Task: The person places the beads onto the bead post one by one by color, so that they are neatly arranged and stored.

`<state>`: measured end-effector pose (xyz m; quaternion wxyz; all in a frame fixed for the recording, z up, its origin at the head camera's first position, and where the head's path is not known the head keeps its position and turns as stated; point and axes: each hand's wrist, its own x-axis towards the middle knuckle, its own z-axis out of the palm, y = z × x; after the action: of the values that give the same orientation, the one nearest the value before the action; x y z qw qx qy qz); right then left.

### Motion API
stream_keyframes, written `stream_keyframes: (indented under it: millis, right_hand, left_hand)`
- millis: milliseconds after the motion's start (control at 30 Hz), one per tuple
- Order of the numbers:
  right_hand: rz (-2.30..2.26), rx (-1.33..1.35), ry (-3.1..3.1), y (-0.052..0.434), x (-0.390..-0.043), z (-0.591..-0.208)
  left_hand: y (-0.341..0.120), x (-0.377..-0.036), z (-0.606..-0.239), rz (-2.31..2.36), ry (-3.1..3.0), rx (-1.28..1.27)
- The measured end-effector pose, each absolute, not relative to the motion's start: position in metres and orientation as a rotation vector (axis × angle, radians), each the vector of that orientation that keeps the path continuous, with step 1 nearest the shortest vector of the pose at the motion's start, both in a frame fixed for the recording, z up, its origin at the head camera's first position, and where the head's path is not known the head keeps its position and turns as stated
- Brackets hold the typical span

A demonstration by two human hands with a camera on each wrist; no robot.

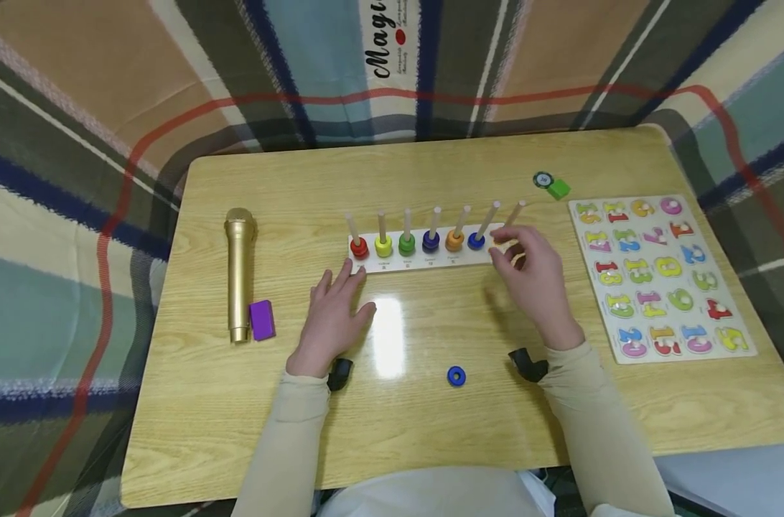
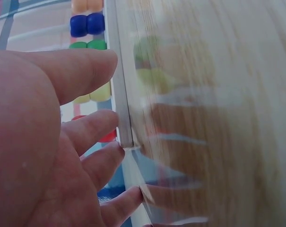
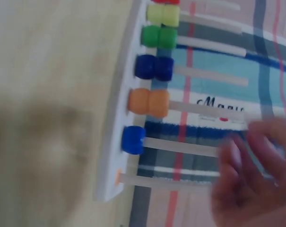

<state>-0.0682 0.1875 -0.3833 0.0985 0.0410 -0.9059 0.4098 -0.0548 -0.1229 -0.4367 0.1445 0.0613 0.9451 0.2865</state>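
Note:
A white peg board (image 1: 398,264) stands on the table with a row of pale pegs. Red (image 1: 359,248), yellow (image 1: 383,247), green (image 1: 407,245), dark blue (image 1: 431,241), orange (image 1: 454,240) and blue (image 1: 476,241) rings sit on its pegs. The blue peg carries a single ring (image 3: 134,140); most others show two. The left hand (image 1: 334,319) is spread, its fingertips at the board's front left edge. Near the right-end pegs, the right hand (image 1: 530,276) has loosely bent fingers, with no object showing between them. A loose blue ring (image 1: 456,376) lies in front.
On the left are a gold microphone (image 1: 240,273) and a purple block (image 1: 262,320). A number puzzle board (image 1: 673,287) lies at the right. Behind sit a green block (image 1: 558,189) and a dark round piece (image 1: 543,179). Plaid cloth (image 1: 340,64) hangs beyond the table's far edge.

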Motion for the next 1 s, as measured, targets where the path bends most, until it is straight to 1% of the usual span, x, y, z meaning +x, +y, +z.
stream_keyframes:
  millis: [67, 233, 300, 367, 533, 700, 767, 867, 1000]
  right_hand:
    - [1.179, 0.314, -2.868, 0.186, -0.053, -0.390]
    - [1.089, 0.925, -3.247, 0.178, -0.014, -0.408]
    - [1.087, 1.061, -3.297, 0.175, -0.001, -0.415]
    - [1.088, 1.107, -3.299, 0.173, 0.008, -0.419]
    - [1.061, 1.073, -3.233, 0.174, 0.020, -0.424]
    - [1.060, 1.134, -3.179, 0.175, 0.027, -0.429]
    - [1.059, 1.106, -3.178, 0.175, 0.029, -0.430]
    - [1.059, 0.885, -3.139, 0.179, 0.023, -0.426]
    - [1.109, 0.375, -2.914, 0.191, -0.005, -0.410]
  left_hand:
    - [-0.123, -0.054, -0.436, 0.821, 2.728, 0.181]
    - [-0.123, -0.053, -0.437, 0.819, 2.732, 0.184]
    - [-0.123, -0.052, -0.438, 0.818, 2.730, 0.182]
    - [-0.123, -0.052, -0.438, 0.818, 2.729, 0.184]
    - [-0.122, -0.053, -0.438, 0.821, 2.732, 0.182]
    - [-0.123, -0.053, -0.437, 0.821, 2.727, 0.171]
    - [-0.123, -0.053, -0.438, 0.822, 2.728, 0.175]
    - [-0.122, -0.053, -0.438, 0.825, 2.730, 0.180]
    - [-0.123, -0.053, -0.438, 0.815, 2.737, 0.186]
